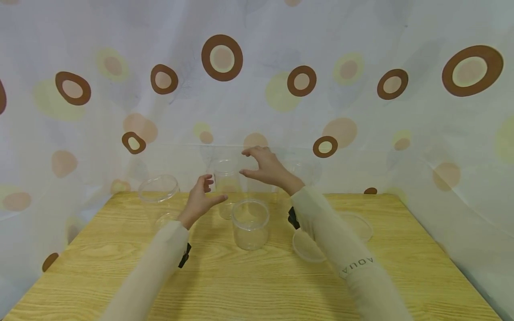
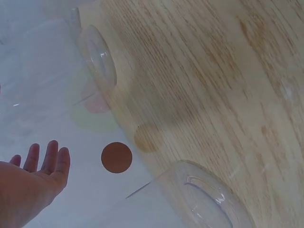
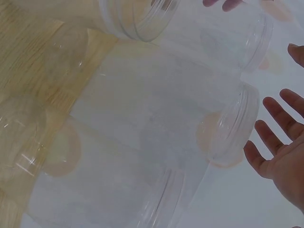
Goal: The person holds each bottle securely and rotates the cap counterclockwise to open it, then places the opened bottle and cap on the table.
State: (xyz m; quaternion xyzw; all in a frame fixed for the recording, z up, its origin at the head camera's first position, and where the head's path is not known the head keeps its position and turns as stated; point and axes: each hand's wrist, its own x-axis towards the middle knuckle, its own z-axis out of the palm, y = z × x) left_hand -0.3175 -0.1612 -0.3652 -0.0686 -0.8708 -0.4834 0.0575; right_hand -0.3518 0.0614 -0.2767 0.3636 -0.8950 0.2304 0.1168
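Several clear plastic jars stand on a wooden table. In the head view, my left hand (image 1: pixel 201 199) is between a wide-rimmed jar (image 1: pixel 158 189) and a tall jar (image 1: pixel 227 189), its thumb reaching toward the tall one and nothing in its grasp. My right hand (image 1: pixel 267 167) is raised higher, thumb and fingers spread apart, near the tall jar's mouth. The right wrist view has the right fingertips (image 3: pixel 254 154) close beside a jar rim (image 3: pixel 235 128). A short jar (image 1: pixel 250 229) stands in front of both hands. The left wrist view shows the left hand's fingers extended.
Two clear round discs, one in front (image 1: pixel 309 249) and one further back (image 1: pixel 357 225), lie at the right, partly hidden by the right sleeve. Another clear jar (image 1: pixel 303 171) stands behind the right forearm. A patterned white curtain (image 1: pixel 257 111) hangs along the table's back edge.
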